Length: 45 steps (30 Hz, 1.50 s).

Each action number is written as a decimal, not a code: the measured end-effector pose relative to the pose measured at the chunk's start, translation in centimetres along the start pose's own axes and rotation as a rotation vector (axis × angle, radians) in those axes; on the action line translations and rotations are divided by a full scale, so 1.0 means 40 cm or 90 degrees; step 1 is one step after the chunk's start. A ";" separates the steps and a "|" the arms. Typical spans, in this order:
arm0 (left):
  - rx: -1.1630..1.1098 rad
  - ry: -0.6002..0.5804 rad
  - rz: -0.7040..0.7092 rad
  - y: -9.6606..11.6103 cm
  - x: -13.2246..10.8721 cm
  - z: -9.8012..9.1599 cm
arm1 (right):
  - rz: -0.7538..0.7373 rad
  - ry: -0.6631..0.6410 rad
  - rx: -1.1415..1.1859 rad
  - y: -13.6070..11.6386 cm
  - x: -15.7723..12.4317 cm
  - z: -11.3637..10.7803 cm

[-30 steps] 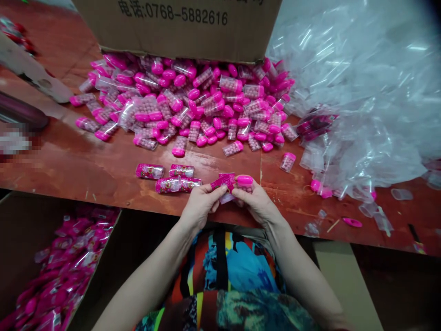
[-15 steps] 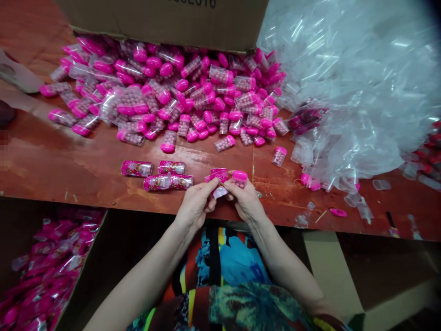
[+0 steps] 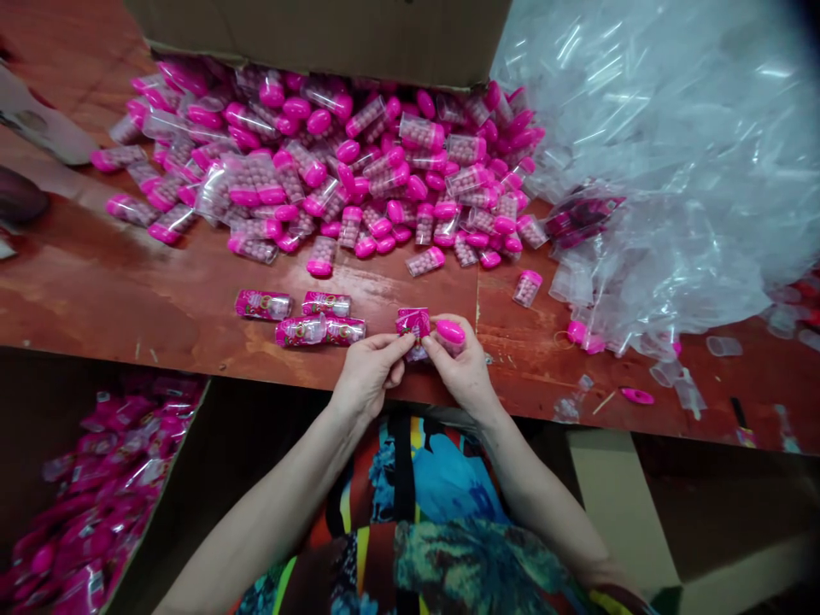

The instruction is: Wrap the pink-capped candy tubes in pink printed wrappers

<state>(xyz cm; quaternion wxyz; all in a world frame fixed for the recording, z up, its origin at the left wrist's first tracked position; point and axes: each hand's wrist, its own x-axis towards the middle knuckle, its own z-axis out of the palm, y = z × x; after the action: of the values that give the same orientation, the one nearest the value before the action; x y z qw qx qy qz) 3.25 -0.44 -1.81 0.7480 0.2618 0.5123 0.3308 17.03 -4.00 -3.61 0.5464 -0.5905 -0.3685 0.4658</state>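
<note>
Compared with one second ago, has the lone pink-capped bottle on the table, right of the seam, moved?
No. The lone bottle lies just right of the table seam, as before; only the camera's view shifted.

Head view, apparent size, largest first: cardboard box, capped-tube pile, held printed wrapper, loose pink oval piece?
1. capped-tube pile
2. cardboard box, cropped
3. printed wrapper, partly covered
4. pink oval piece
</note>
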 end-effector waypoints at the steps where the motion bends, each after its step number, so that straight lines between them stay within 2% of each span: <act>1: 0.000 0.004 0.007 0.001 -0.005 0.001 | -0.001 -0.007 0.008 0.001 -0.003 -0.002; 8: -0.021 -0.006 0.036 0.022 -0.048 0.013 | 0.053 -0.071 0.146 0.011 -0.012 -0.016; 14: -0.115 0.018 0.035 0.029 -0.031 0.012 | 0.142 -0.103 0.300 -0.024 -0.025 -0.020; 18: -0.200 0.055 0.007 0.024 -0.011 0.021 | 0.104 -0.047 0.250 -0.027 -0.065 -0.021; 21: -0.243 0.070 -0.024 0.018 -0.005 0.032 | 0.103 -0.041 0.180 -0.015 -0.094 -0.008; 27: -0.296 0.066 -0.090 0.014 -0.003 0.044 | 0.072 0.017 0.129 0.008 -0.090 0.020; 31: -0.275 0.014 -0.109 0.002 -0.005 0.042 | 0.086 0.007 0.138 0.010 -0.084 0.022; 37: -0.134 -0.136 -0.091 -0.008 -0.021 0.033 | 0.157 -0.041 0.179 0.003 -0.084 0.004; 40: -0.081 -0.176 -0.097 -0.006 -0.026 0.029 | 0.180 -0.082 0.154 0.005 -0.073 -0.012; 45: -0.082 -0.172 -0.100 -0.006 -0.020 0.026 | 0.075 -0.107 0.011 0.018 -0.063 -0.027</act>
<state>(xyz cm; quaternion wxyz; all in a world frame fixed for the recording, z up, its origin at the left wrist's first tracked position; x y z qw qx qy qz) 4.08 -1.26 -1.17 0.8490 0.2149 0.4036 0.2650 17.25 -6.80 -3.96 0.4906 -0.5653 -0.3737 0.5479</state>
